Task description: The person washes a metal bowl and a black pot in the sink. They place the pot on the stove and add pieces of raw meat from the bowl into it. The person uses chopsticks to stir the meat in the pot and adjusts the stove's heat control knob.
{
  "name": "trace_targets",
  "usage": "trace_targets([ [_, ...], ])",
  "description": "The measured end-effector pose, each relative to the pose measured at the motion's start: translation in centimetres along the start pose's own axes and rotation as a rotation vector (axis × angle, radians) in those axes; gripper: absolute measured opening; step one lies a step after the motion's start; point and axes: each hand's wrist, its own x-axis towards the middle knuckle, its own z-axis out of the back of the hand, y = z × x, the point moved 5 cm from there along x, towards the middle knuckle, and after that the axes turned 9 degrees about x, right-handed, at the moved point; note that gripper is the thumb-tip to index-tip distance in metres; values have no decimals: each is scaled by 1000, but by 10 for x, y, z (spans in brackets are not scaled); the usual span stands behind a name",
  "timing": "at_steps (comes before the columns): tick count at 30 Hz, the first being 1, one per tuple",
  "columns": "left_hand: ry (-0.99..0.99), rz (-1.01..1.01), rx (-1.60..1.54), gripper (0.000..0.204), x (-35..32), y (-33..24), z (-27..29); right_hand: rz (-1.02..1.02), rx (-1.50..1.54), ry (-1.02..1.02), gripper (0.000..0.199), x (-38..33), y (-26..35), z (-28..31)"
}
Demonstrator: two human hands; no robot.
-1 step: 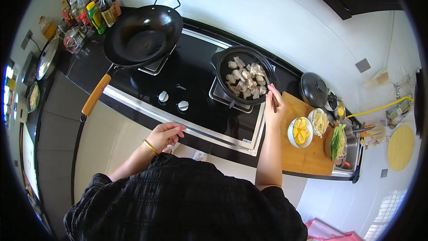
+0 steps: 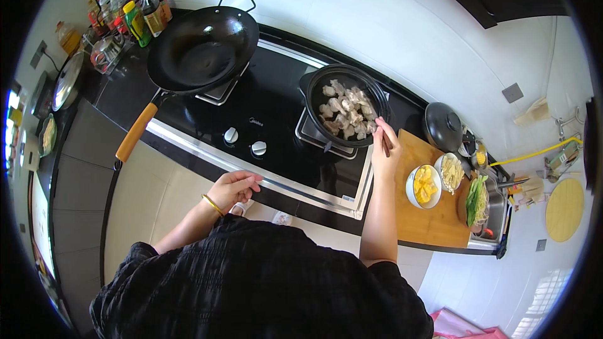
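My right hand (image 2: 387, 144) is closed around brown chopsticks (image 2: 386, 147) at the right rim of a black pot (image 2: 306, 97). Their far ends are hard to make out against the food. Pale chunks of meat (image 2: 345, 108) lie in the pot, which stands on the right burner. My left hand (image 2: 235, 187), with a gold bangle at the wrist, hangs in front of the stove's near edge. Its fingers are loosely bent and slightly apart, holding nothing. Two white control knobs (image 2: 258, 148) sit on the stove top beyond it.
A black wok (image 2: 204, 53) rests on the left burner, its wooden handle toward me. Bottles (image 2: 137, 24) crowd the back left corner. At right, a cutting board (image 2: 411, 220) bears a bowl of yellow pieces (image 2: 425, 187), another bowl (image 2: 450, 172) and greens (image 2: 475, 201), beside a black lid (image 2: 443, 127).
The meat near the pot's right side and the chopsticks have shifted very slightly. Both hands stay in nearly the same place.
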Motion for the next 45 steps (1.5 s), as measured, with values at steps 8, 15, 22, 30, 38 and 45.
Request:
trace_targets([
  [8, 90, -89, 16, 23, 31, -31, 1, -62, -59, 251, 16, 4, 21, -14],
  [15, 113, -61, 25, 22, 43, -37, 13, -124, 71, 171, 17, 6, 54, -1],
  [22, 135, -59, 71, 21, 47, -50, 15, -128, 25, 65, 18, 9, 19, -18],
  [30, 131, -38, 72, 20, 46, -49, 24, -49, -124, -122, 19, 2, 53, 13],
  [38, 126, -52, 77, 20, 47, -50, 27, 17, -155, -79, 18, -11, 49, -9],
  [45, 137, -44, 57, 20, 46, -47, 27, -86, 0, 23, 16, -12, 47, -40],
])
